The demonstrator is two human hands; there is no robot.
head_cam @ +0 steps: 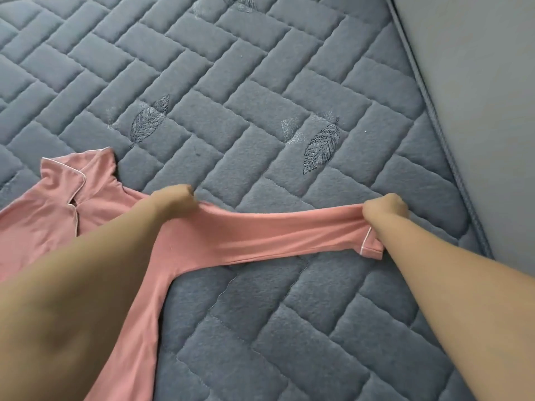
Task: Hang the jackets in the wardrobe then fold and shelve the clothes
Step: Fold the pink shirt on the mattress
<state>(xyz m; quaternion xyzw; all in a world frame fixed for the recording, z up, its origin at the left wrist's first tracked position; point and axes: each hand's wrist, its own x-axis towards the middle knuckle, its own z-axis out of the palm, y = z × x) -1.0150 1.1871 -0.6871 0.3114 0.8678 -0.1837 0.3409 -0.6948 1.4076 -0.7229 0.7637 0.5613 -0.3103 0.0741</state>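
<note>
Two hands, one sleeve. My left hand is curled into a fist round the pink cloth where the sleeve meets the shoulder, and my right hand is closed on the cuff end, fingers tucked under so I cannot see them. Between the two fists the sleeve runs out nearly straight, pulled taut and lifted a little off the cover at my left hand, sagging lower toward the middle.

The rest of the top lies flat to the left, partly under my left forearm. Its collar, edged in pale piping, points away from me and stands folded up against the cover. The body of the top trails down toward me along the lower left and runs out of view at the bottom edge.

Everything rests on a grey-blue quilted cover, stitched in brick-like blocks. Two stitched leaves show on it: one leaf beyond my left hand, another between the hands and farther off. Along the right side runs a corded edge, and past it a plain grey surface; whether that is wall or floor I cannot tell.
</note>
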